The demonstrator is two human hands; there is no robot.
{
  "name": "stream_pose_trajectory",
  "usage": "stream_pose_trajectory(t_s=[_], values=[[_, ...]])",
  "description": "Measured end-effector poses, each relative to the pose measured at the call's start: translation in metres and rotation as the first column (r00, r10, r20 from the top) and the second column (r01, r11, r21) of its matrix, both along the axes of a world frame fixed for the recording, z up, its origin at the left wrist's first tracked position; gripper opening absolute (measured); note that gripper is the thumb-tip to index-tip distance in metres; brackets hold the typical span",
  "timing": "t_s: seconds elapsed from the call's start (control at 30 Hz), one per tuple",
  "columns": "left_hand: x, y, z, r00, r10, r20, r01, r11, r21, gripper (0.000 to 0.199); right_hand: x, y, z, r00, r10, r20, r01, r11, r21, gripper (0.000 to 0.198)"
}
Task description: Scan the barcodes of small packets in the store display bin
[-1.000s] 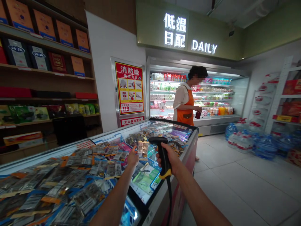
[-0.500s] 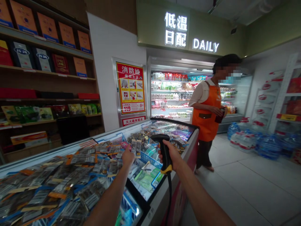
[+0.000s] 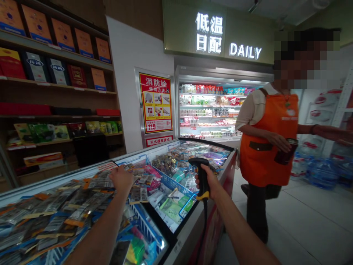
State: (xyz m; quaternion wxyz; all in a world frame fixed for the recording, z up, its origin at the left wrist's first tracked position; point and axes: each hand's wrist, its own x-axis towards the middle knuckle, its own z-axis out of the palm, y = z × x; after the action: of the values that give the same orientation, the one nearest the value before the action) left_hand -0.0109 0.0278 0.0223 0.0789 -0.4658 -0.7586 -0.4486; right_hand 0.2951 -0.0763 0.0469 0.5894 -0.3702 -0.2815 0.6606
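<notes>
My right hand (image 3: 209,181) is wrapped round the grip of a black and yellow handheld barcode scanner (image 3: 202,178), which stands upright over the freezer's front side. The scanner's cable (image 3: 203,228) hangs down from its handle. My left hand (image 3: 121,179) is over the heap of small flat packets (image 3: 74,206) in the chest freezer (image 3: 176,241), its fingers curled in at the packets. What those fingers hold, if anything, is hidden. Just right of this hand lie a dark packet with a pale label (image 3: 138,194) and some pink packets (image 3: 153,175).
Blue baskets (image 3: 168,180) divide the freezer, with green packets (image 3: 173,208) in one part. A person in an orange apron (image 3: 271,143) stands close on the right, holding a dark cup-like thing (image 3: 286,151). Behind are a lit fridge (image 3: 209,103), shelves (image 3: 60,114) and water bottles (image 3: 322,173).
My left hand has moved left across the packets, away from the pink ones. The scanner is still in my right hand. The person in the apron has come nearer and stretched one arm out right.
</notes>
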Motion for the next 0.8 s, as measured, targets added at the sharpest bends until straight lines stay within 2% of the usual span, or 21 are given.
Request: stream_pose_trajectory(t_s=[0.07, 0.13, 0.27, 0.37, 0.47, 0.6, 0.7, 0.8], values=[[0.008, 0.0, 0.002, 0.994, 0.023, -0.11, -0.019, 0.999, 0.037, 0.037, 0.005, -0.001, 0.0, 1.0, -0.028, 0.005, 0.028, 1.0, 0.002, 0.024], [0.025, 0.001, 0.004, 0.989, 0.0, -0.146, 0.007, 0.999, 0.044, 0.038, 0.01, -0.001, -0.001, 0.998, -0.055, 0.005, 0.055, 0.998, 0.003, 0.024], [0.074, 0.009, 0.004, 0.97, -0.16, -0.182, 0.161, 0.987, -0.008, 0.041, 0.021, 0.003, -0.006, 0.993, -0.116, 0.015, 0.116, 0.993, -0.016, 0.024], [0.117, 0.023, -0.008, 0.92, -0.337, -0.2, 0.321, 0.941, -0.109, 0.042, 0.028, 0.008, -0.013, 0.988, -0.153, 0.026, 0.154, 0.988, -0.023, 0.025], [0.159, 0.04, -0.029, 0.835, -0.511, -0.207, 0.464, 0.854, -0.237, 0.045, 0.035, 0.014, -0.017, 0.985, -0.168, 0.034, 0.168, 0.986, -0.017, 0.026], [0.204, 0.061, -0.051, 0.709, -0.69, -0.144, 0.588, 0.691, -0.421, 0.047, 0.041, 0.023, -0.02, 0.983, -0.18, 0.045, 0.182, 0.983, -0.037, 0.026], [0.224, 0.073, -0.056, 0.632, -0.767, -0.109, 0.619, 0.584, -0.525, 0.05, 0.044, 0.029, -0.024, 0.983, -0.179, 0.048, 0.181, 0.982, -0.06, 0.026], [0.23, 0.08, -0.056, 0.589, -0.805, -0.073, 0.629, 0.513, -0.584, 0.049, 0.046, 0.034, -0.028, 0.983, -0.176, 0.047, 0.179, 0.982, -0.068, 0.027]])
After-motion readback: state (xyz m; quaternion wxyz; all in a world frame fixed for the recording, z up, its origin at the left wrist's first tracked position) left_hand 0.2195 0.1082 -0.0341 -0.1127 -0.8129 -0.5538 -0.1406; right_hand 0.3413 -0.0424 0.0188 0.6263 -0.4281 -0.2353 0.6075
